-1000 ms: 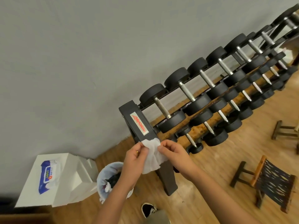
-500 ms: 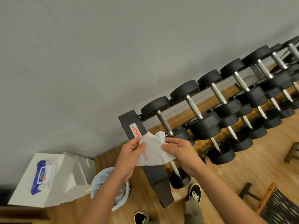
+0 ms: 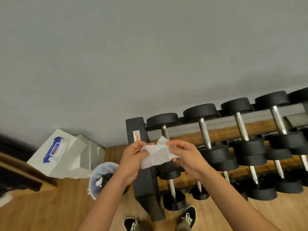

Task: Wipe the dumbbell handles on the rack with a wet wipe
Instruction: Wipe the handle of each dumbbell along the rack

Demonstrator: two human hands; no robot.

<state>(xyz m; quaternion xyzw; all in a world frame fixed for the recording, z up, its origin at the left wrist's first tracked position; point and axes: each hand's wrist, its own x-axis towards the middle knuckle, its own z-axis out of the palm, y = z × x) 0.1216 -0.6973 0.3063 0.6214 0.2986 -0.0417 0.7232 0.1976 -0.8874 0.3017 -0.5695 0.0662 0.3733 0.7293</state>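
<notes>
A white wet wipe [image 3: 157, 155] is stretched between my hands in front of the rack's left end. My left hand [image 3: 132, 160] pinches its left edge and my right hand [image 3: 185, 156] pinches its right edge. Behind them stands the black dumbbell rack [image 3: 135, 129], holding rows of black dumbbells with steel handles. The leftmost top dumbbell's handle [image 3: 165, 132] shows just above the wipe; its lower part is hidden by the wipe and my hands. Further handles [image 3: 204, 133] run to the right.
A bin with a blue-white liner [image 3: 101, 176] stands on the wooden floor left of the rack. A blue wipe pack [image 3: 54, 150] lies on a white box [image 3: 66, 157] against the grey wall. My shoes [image 3: 188, 215] are at the rack's foot.
The view has swung and come closer, so the rack now runs level to the right. Both hands have spread the wipe wider while keeping hold of it.
</notes>
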